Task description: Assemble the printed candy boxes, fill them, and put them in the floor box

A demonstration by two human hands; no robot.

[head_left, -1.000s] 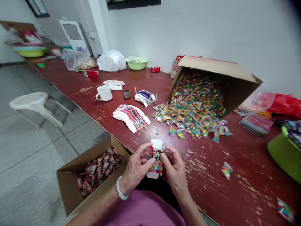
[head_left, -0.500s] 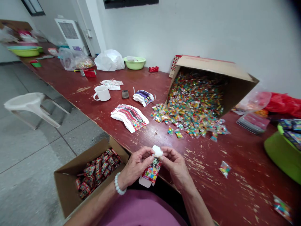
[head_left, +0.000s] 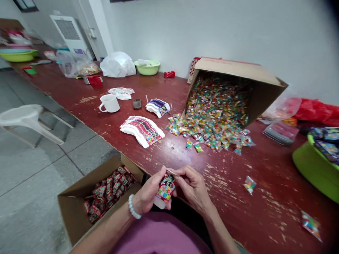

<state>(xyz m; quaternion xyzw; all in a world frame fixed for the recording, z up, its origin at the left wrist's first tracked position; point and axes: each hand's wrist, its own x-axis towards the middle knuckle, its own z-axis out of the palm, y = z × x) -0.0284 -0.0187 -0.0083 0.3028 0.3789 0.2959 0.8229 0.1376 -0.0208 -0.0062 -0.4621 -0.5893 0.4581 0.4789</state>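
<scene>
A small red printed candy box [head_left: 166, 187] is held in front of my body at the table edge. My left hand [head_left: 150, 192] wraps its side, with fingertips showing beneath it. My right hand [head_left: 192, 185] pinches the box's top edge, where the white flap is folded down out of sight. At the box's lower end a white flap [head_left: 159, 203] stands open. Beyond my hands lies a fanned stack of flat red boxes [head_left: 143, 130], and behind it a smaller purple stack [head_left: 158, 107].
A tipped carton [head_left: 238, 67] spills small candy packets [head_left: 212, 120] onto the red table [head_left: 212, 211]. Filled red boxes lie in a floor-side carton [head_left: 71, 218] at left. A white mug [head_left: 109, 103], a green basin [head_left: 315, 169] and a white stool [head_left: 21, 116] are around.
The white top flap, upright before, is now folded down at the top edge. My left hand has shifted to wrap around the box's side. The view has turned slightly right.
</scene>
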